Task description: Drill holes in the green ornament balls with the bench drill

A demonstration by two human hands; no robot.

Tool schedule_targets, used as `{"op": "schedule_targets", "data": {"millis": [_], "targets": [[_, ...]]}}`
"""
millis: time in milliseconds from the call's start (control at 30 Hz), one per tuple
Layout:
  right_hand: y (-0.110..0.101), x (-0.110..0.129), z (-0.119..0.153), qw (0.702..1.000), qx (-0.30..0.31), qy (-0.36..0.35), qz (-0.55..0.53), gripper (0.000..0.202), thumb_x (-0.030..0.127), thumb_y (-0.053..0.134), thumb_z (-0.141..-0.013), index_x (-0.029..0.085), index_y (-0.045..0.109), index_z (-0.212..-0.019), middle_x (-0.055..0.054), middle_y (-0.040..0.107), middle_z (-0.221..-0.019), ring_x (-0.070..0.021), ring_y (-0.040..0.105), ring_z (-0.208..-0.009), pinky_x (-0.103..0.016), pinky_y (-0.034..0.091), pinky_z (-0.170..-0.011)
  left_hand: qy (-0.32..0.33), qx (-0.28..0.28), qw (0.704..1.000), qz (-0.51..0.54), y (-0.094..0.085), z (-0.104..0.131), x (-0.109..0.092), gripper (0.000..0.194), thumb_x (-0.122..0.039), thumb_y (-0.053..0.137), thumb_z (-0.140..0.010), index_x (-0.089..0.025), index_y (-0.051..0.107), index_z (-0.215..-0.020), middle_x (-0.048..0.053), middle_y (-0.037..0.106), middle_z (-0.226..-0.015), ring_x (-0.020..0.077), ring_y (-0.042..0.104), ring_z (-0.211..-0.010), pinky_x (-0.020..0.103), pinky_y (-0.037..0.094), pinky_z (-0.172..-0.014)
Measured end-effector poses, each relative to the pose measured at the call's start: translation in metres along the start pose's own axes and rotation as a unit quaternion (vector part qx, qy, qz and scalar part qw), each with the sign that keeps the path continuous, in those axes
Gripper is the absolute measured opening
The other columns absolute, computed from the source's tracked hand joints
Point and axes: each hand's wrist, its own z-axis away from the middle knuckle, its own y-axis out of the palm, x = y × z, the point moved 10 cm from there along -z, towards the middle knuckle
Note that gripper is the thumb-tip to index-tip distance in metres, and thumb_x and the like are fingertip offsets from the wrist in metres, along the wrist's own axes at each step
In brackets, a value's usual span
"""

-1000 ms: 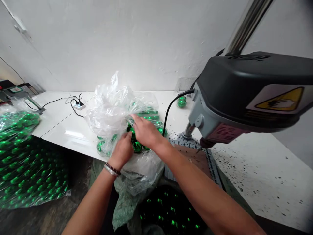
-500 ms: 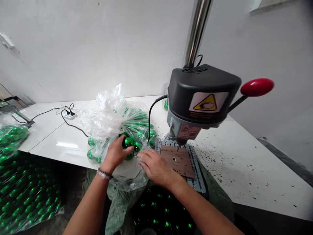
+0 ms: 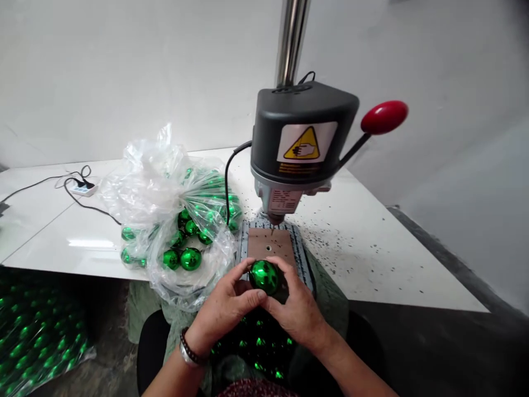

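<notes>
A shiny green ball [image 3: 264, 277], like a Christmas bauble, is held between both hands in front of the drill press [image 3: 303, 132]. My left hand [image 3: 227, 300] grips its left side with thumb and fingers, and my right hand [image 3: 300, 306] closes on its right side. Just beyond the ball lies the brown board [image 3: 278, 240] with a small hole, on the drill press base, under the drill bit [image 3: 272, 229]. To the left, a clear plastic bag [image 3: 157, 284] lies open with several green balls [image 3: 190, 258] in its mouth.
Dark chips [image 3: 330, 234] are scattered over the white table [image 3: 372, 259] on the right. A power strip [image 3: 84, 189] with black cords sits at the left. More green balls fill a bag [image 3: 41, 336] at lower left and a dark heap [image 3: 260, 343] below my hands. The red-knobbed lever [image 3: 384, 117] sticks out right.
My left hand has left the plastic bag with a green ball, and both hands now hold it before the drill press. The view has shifted, so the drill press appears further left.
</notes>
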Motion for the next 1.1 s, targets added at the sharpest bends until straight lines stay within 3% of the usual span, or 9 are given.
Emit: {"op": "schedule_targets", "data": {"millis": [133,233,367,467,567,733,900,967,1100], "targets": [[-0.019,-0.005,0.008,0.998,-0.056,0.006,0.041,0.051,0.041,0.067,-0.080,0.022,0.052,-0.125,-0.009,0.061,-0.118,-0.0184,0.063,-0.113,-0.035,0.059,-0.097,-0.002,-0.030,0.999,-0.042,0.005,-0.003,0.003,0.073,-0.043,0.069,-0.082,-0.017,0.045,-0.146,0.014,0.067,-0.125,0.0257,0.065,-0.108,0.043,0.051,-0.100],[-0.013,-0.011,0.007,0.997,0.010,0.040,0.062,0.052,0.036,0.068,-0.078,0.024,0.054,-0.127,-0.011,0.055,-0.124,-0.0205,0.059,-0.120,-0.038,0.057,-0.100,0.024,-0.055,0.993,-0.104,0.004,-0.005,-0.006,0.071,-0.040,0.072,-0.079,-0.017,0.051,-0.142,0.016,0.061,-0.134,0.0278,0.062,-0.115,0.045,0.049,-0.104],[-0.001,-0.012,0.004,0.988,0.136,0.070,-0.003,0.067,0.036,0.069,-0.078,0.025,0.046,-0.140,-0.011,0.051,-0.138,-0.0204,0.054,-0.131,-0.040,0.051,-0.112,0.037,-0.005,0.996,-0.075,0.019,-0.011,-0.009,0.072,-0.038,0.075,-0.076,-0.019,0.052,-0.141,0.013,0.058,-0.143,0.0306,0.055,-0.129,0.046,0.042,-0.113],[-0.004,-0.021,0.004,0.978,0.159,0.125,-0.054,0.076,0.038,0.076,-0.072,0.026,0.046,-0.141,-0.008,0.052,-0.142,-0.0208,0.052,-0.134,-0.042,0.046,-0.118,0.017,0.004,0.999,-0.036,0.021,-0.013,-0.003,0.068,-0.041,0.070,-0.080,-0.019,0.051,-0.142,0.011,0.059,-0.144,0.0295,0.053,-0.133,0.045,0.039,-0.116],[-0.004,-0.032,0.008,0.966,0.160,0.166,-0.118,0.065,0.037,0.075,-0.073,0.029,0.055,-0.134,-0.005,0.056,-0.139,-0.0199,0.055,-0.131,-0.041,0.045,-0.118,0.005,0.011,0.999,-0.050,0.020,-0.014,0.003,0.064,-0.044,0.063,-0.086,-0.019,0.050,-0.143,0.009,0.057,-0.147,0.0277,0.050,-0.137,0.043,0.037,-0.118],[0.001,-0.047,0.010,0.934,0.157,0.221,-0.232,0.056,0.039,0.067,-0.079,0.031,0.057,-0.134,-0.003,0.055,-0.141,-0.0172,0.060,-0.123,-0.036,0.052,-0.110,0.059,0.010,0.988,-0.142,0.015,-0.025,-0.008,0.068,-0.045,0.069,-0.081,-0.020,0.052,-0.142,0.011,0.057,-0.145,0.0287,0.053,-0.133,0.046,0.038,-0.116],[0.001,-0.055,-0.012,0.923,0.144,0.246,-0.258,0.052,0.031,0.064,-0.077,0.030,0.062,-0.129,-0.002,0.065,-0.126,-0.0145,0.065,-0.111,-0.034,0.055,-0.105,0.099,-0.018,0.962,-0.252,0.009,-0.049,-0.035,0.051,-0.035,0.074,-0.074,-0.019,0.065,-0.121,0.009,0.071,-0.117,0.0259,0.062,-0.108,0.042,0.047,-0.101],[0.001,-0.061,-0.024,0.923,0.129,0.255,-0.259,0.051,0.032,0.064,-0.077,0.030,0.063,-0.128,-0.002,0.066,-0.123,-0.0129,0.066,-0.104,-0.032,0.057,-0.099,0.081,-0.022,0.971,-0.225,0.003,-0.062,-0.036,0.043,-0.034,0.071,-0.074,-0.018,0.067,-0.114,0.006,0.072,-0.104,0.0215,0.063,-0.095,0.036,0.050,-0.090],[-0.003,-0.085,-0.035,0.919,0.073,0.292,-0.255,0.047,0.038,0.060,-0.081,0.028,0.062,-0.126,-0.005,0.065,-0.122,-0.0073,0.063,-0.079,-0.024,0.058,-0.071,-0.018,-0.091,0.988,-0.119,-0.019,-0.080,-0.019,0.044,-0.044,0.068,-0.074,-0.015,0.068,-0.107,0.002,0.068,-0.082,0.0135,0.058,-0.066,0.026,0.046,-0.062]]}}
